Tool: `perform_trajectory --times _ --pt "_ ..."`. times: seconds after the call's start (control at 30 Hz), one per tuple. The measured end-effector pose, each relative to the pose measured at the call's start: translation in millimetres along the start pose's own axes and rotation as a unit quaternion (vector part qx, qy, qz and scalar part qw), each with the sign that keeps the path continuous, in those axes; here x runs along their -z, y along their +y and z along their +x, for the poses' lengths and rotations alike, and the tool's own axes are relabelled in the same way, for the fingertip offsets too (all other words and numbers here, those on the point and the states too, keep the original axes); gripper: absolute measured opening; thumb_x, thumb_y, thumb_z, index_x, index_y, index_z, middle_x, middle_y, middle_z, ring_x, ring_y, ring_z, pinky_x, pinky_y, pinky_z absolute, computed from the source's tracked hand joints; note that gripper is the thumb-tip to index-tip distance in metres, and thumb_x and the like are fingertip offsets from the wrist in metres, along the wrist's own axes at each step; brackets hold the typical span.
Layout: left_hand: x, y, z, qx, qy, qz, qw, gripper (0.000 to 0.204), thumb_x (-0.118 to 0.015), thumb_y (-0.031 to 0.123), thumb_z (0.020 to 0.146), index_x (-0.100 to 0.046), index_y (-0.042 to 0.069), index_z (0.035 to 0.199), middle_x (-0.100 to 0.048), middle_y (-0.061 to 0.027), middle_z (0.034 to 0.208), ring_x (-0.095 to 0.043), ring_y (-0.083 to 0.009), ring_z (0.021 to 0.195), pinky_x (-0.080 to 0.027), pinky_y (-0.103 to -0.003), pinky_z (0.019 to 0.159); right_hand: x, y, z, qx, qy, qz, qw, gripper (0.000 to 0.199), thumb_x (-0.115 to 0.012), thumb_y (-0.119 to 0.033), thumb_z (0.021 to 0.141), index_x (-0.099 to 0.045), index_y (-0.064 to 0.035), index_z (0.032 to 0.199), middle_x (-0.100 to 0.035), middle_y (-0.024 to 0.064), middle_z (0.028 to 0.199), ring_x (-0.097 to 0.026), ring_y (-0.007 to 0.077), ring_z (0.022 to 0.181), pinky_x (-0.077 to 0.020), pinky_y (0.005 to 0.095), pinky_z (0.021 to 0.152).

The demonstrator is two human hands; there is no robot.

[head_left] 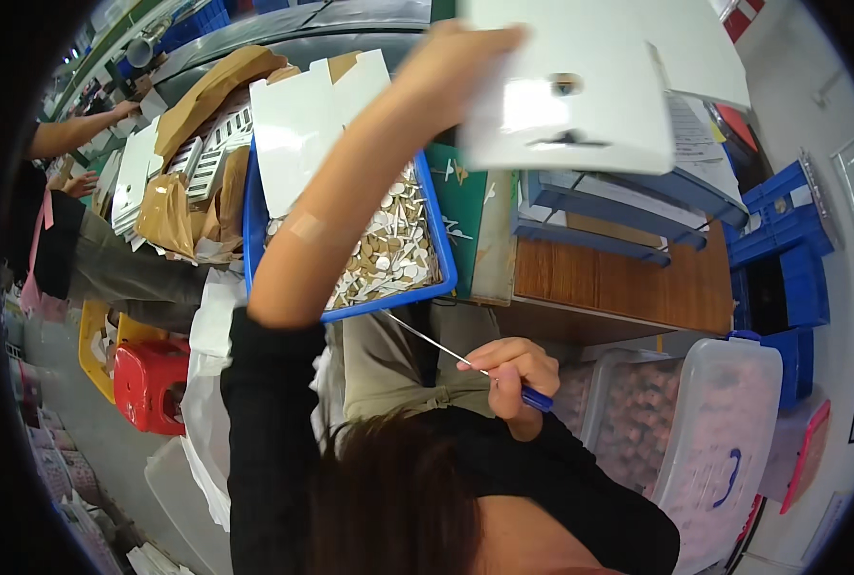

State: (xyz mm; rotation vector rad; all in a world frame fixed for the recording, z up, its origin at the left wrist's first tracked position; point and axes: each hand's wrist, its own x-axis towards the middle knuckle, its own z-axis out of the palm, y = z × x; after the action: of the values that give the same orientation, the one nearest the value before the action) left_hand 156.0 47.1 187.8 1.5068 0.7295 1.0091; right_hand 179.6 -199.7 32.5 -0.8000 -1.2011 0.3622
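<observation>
My left arm reaches up and across to a white cardboard sheet (580, 105), which has a small round hole and a dark slot. My left hand (470, 62) is closed at the sheet's left edge, with the fingertips partly hidden and blurred. Low in front of my body, my right hand (518, 379) grips a screwdriver (539, 399) by its blue handle. Its long thin shaft points up and left to the blue tray (388, 305). White and brown cardboard scraps (398, 254) fill the tray, and another white cardboard sheet (302, 144) leans in it.
Blue paper racks (590, 230) stand on a wooden cabinet (618, 278) at right. Clear plastic bins (724, 431) sit below. On the left are an open carton (173, 206), a red stool (144, 383) and a co-worker's arms (82, 129).
</observation>
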Motion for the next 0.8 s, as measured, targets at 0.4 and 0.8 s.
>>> perform_trajectory --times 0.4,0.8 --pt "1 -37 76 -0.076 0.172 0.364 0.912 0.065 -0.038 0.057 0.084 -0.068 0.001 0.072 -0.064 -0.0163 0.072 -0.062 -0.0271 0.063 -0.049 -0.037 0.067 17 -6 -9 0.003 0.006 -0.067 0.998 0.014 -0.047 0.005 0.073 -0.048 -0.0025 0.061 -0.064 0.0095 0.068 -0.061 0.0211 0.057 -0.0480 0.0255 0.055" --pt "206 -148 25 0.149 0.345 0.523 0.765 0.072 -0.074 0.045 0.068 -0.051 -0.013 0.104 -0.052 -0.0258 0.104 -0.050 -0.0334 0.098 -0.045 -0.043 0.082 29 4 -11 0.024 0.099 -0.036 0.994 0.022 -0.035 -0.004 0.084 -0.041 -0.0019 0.063 -0.053 0.0139 0.064 -0.054 0.0255 0.045 -0.0467 0.0288 0.048"
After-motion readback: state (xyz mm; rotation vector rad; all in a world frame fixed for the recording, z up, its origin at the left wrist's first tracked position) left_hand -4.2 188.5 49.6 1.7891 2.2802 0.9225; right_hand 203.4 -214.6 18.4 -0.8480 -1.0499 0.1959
